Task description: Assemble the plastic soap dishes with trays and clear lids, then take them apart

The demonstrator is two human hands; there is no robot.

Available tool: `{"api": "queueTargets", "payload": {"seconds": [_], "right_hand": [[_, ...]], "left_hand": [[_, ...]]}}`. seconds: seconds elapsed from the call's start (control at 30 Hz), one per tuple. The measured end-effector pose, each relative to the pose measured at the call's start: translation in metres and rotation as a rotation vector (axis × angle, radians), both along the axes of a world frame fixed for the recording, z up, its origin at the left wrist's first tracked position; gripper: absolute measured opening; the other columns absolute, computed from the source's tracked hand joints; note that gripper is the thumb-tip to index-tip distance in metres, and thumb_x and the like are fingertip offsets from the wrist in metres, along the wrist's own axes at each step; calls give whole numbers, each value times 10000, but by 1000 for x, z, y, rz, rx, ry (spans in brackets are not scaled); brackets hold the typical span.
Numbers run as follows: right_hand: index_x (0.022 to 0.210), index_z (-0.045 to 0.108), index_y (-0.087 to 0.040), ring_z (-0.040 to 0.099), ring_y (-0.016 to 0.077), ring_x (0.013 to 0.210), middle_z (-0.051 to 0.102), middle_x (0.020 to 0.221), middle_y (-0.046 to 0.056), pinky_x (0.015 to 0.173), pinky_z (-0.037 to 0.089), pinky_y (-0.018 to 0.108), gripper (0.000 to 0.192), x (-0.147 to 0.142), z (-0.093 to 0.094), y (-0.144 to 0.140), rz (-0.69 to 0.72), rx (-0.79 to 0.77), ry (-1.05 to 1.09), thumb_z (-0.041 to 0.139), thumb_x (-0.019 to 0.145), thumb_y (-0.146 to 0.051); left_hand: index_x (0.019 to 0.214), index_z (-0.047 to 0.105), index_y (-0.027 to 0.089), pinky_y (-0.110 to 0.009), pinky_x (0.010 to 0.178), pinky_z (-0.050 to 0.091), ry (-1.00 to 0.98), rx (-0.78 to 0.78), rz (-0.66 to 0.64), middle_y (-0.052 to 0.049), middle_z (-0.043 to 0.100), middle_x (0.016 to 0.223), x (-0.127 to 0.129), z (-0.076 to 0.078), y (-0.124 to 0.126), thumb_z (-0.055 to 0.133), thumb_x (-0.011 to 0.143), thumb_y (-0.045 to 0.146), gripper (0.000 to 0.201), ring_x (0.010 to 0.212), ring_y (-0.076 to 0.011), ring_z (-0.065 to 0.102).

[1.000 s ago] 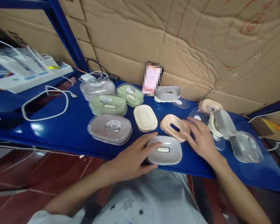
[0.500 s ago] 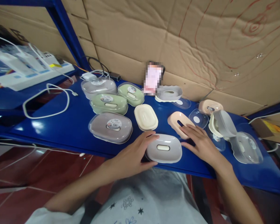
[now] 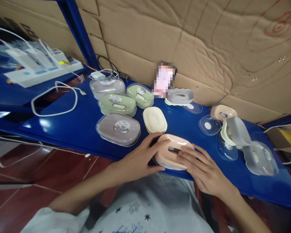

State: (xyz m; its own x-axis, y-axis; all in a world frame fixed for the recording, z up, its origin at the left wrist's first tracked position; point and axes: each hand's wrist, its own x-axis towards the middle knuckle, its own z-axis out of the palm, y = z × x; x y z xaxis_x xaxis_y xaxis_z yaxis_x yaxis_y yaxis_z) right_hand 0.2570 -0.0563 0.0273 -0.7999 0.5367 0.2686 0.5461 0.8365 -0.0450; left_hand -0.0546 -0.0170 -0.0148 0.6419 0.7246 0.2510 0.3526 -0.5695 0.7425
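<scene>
At the table's front edge, a peach soap dish [image 3: 169,157] with a dark slot lies over a grey soap dish [image 3: 171,167], of which only the lower rim shows. My right hand [image 3: 205,166] grips the right end of the peach dish, its fingers across the top near the slot. My left hand [image 3: 143,157] curls around the left end of the stack, thumb at the grey rim and fingers at the peach edge. Just behind stands a cream tray [image 3: 155,120]. A lidded grey soap dish [image 3: 118,128] with a label lies to the left.
Lidded green dishes [image 3: 117,106] and another grey one [image 3: 108,88] stand at the back left. Clear lids [image 3: 210,125], a second peach dish [image 3: 223,112] and grey parts [image 3: 237,131] lie to the right. A phone [image 3: 163,80] leans on the cardboard [image 3: 135,42]. A white cable [image 3: 53,115] loops at left.
My right hand has brought the peach dish from the right onto the grey dish in front of me. My left hand stays around the stack's left end. The view has shifted slightly.
</scene>
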Motion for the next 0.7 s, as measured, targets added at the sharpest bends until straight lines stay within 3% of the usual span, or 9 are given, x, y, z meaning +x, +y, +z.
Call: {"api": "queueTargets", "payload": {"seconds": [0.1, 0.2, 0.33, 0.53, 0.63, 0.7], "right_hand": [[1570, 540, -124, 411, 244, 1600, 621, 1585, 73, 1381, 185, 522, 525, 2, 0, -1, 21, 41, -47, 469, 1053, -68], [1535, 576, -116, 464, 258, 1564, 643, 1559, 95, 1380, 185, 514, 452, 0, -2, -1, 5, 78, -62, 523, 1089, -164], [1482, 622, -160, 596, 255, 1446, 722, 1453, 96, 1340, 287, 491, 467, -3, -8, -4, -45, 73, 28, 701, 1058, -338], [1453, 653, -257, 707, 277, 1301, 786, 1323, 61, 1184, 483, 545, 425, 0, -5, -7, -95, -76, 278, 684, 1033, -199], [1419, 678, -287, 739, 286, 1236, 800, 1269, 65, 1156, 515, 548, 424, 5, -1, 5, -215, -5, 356, 697, 1014, -164], [1420, 678, -305, 728, 287, 1261, 789, 1294, 73, 1152, 530, 536, 397, 10, -2, 20, -305, 38, 323, 674, 1039, -198]], "left_hand": [[1676, 292, 398, -602, 1309, 395, 3, 4, -19, -119, 255, 1770, -1, -1, 0, 837, 924, 280, 936, 1623, -381, 363], [1672, 311, 383, -584, 1302, 412, -3, -3, -26, -117, 265, 1781, -1, -2, 0, 829, 930, 297, 909, 1622, -374, 372], [1672, 328, 374, -568, 1296, 424, -13, -12, -37, -111, 306, 1775, 0, -3, 0, 820, 938, 324, 885, 1607, -366, 406], [1716, 183, 374, -577, 1308, 401, -15, -12, -54, -133, 303, 1784, -1, -2, -1, 821, 948, 330, 999, 1638, -344, 356], [1727, 155, 366, -599, 1306, 396, -25, 0, -30, -144, 280, 1794, -1, -3, -1, 804, 960, 334, 1006, 1643, -360, 341], [1713, 220, 363, -616, 1295, 406, -15, 23, -13, -146, 281, 1791, 0, -3, -1, 807, 958, 347, 956, 1634, -376, 354]]}}
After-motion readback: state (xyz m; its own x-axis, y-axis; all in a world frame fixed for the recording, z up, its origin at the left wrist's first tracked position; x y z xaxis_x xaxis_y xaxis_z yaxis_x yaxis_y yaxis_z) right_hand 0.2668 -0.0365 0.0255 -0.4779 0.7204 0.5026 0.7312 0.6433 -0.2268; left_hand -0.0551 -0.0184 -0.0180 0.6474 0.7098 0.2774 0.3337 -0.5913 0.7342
